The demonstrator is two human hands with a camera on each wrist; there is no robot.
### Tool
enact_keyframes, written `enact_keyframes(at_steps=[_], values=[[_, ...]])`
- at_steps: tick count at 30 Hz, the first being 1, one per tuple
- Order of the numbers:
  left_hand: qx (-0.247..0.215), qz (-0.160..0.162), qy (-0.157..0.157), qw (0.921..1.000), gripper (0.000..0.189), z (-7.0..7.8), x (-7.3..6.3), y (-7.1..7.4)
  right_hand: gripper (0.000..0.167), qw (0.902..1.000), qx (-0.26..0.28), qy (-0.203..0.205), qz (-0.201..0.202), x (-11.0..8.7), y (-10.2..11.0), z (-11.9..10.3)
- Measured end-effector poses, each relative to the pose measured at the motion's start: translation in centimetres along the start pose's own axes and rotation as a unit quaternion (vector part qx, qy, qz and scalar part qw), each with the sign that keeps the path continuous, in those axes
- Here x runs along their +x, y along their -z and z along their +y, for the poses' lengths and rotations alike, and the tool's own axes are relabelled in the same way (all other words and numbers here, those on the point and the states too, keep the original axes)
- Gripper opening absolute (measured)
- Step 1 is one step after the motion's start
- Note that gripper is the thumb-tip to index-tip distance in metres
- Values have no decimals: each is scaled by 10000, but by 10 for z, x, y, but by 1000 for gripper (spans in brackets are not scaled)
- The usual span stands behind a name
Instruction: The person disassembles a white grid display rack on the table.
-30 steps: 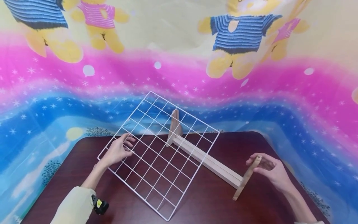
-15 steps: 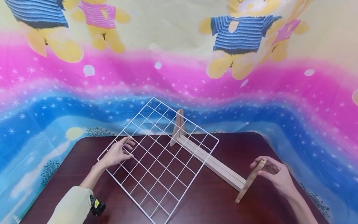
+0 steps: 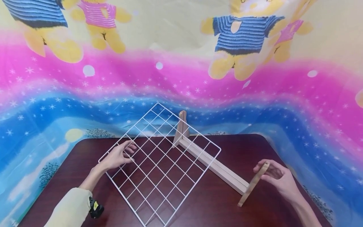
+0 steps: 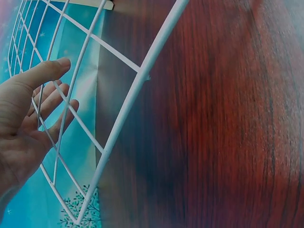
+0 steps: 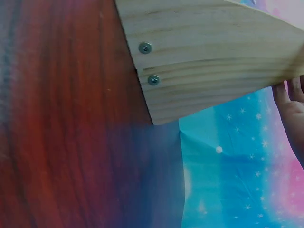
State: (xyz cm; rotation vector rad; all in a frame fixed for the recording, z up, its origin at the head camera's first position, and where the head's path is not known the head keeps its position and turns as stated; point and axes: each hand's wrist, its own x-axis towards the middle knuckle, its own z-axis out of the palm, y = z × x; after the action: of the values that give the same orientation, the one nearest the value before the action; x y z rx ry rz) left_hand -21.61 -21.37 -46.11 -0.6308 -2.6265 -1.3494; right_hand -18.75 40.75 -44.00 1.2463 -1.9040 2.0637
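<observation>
My left hand (image 3: 117, 156) holds a white wire grid panel (image 3: 162, 154) near its left corner. In the left wrist view the thumb and fingers (image 4: 43, 71) lie around the thin wires, and the panel slants above the table. A wooden stand (image 3: 215, 167) sits on the table, a long grooved bar between two upright end boards. The panel overlaps the bar and the far end board (image 3: 181, 129) in the head view. With thumb and fingers, my right hand (image 3: 276, 176) pinches the top of the near end board (image 3: 253, 184). Two screw heads (image 5: 149, 64) show on that board's outer face.
The dark red-brown table (image 3: 215, 208) has rounded back corners. A printed cloth (image 3: 175, 75) with bears and snowflakes hangs behind it and along both sides. A small black device (image 3: 96, 208) is strapped at the left cuff.
The grid panel's far and right corners have sunk lower, and its near corner has come past the front of the view. The stand and right hand shifted slightly right, then stayed.
</observation>
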Motion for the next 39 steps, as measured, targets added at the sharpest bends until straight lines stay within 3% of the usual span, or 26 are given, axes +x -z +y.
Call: enact_keyframes(at_steps=[24,34,39], values=[[578,-503,40,9971,73,-5,4,-1,42,9944,-702,167,769,-19,-28,-14],[848,-784,-120,9932,72,-11,2,-4,45,9920,-650,376,1012,-32,-37,-14],[722,-986,-151,9924,74,-14,2,-5,45,9906,-638,448,1127,-35,-39,-16]])
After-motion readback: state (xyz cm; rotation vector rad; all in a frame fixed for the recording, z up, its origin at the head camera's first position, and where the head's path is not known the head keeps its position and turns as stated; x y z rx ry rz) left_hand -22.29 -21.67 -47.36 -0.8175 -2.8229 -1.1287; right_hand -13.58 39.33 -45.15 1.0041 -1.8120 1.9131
